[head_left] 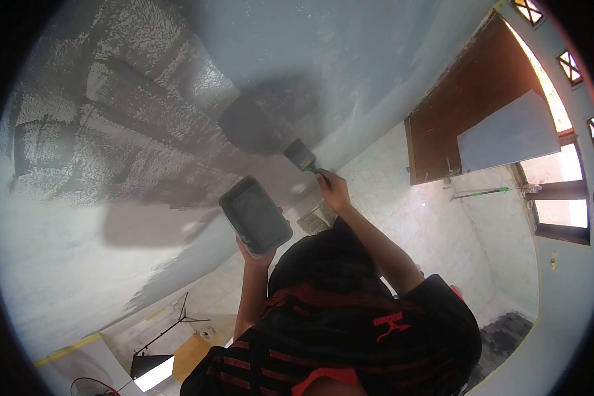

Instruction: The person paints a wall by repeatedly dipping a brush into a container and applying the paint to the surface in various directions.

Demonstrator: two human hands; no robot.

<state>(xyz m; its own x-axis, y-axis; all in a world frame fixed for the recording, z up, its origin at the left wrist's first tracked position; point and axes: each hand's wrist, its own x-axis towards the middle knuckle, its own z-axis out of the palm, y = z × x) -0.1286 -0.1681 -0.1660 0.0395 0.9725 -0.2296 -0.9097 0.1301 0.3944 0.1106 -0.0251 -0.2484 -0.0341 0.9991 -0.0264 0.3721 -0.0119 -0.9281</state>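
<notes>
My right hand (333, 190) grips a paintbrush (301, 156) with a green handle, its dark bristles pressed against the wall (350, 59). The wall is pale blue with wide patches of grey paint (138, 125) to the left of the brush. My left hand (254, 254) holds a dark rectangular paint tray (254, 214) from below, tilted, just left of the brush hand. My black shirt with red stripes (336, 336) fills the lower middle of the view.
The white tiled floor (435, 231) runs along the foot of the wall. A brown door (462, 99) stands at the upper right with a grey board (508, 132) against it, beside a bright window (561, 211). A green-handled tool (482, 193) lies nearby. A light stand (171, 323) and a fan (89, 386) are at the lower left.
</notes>
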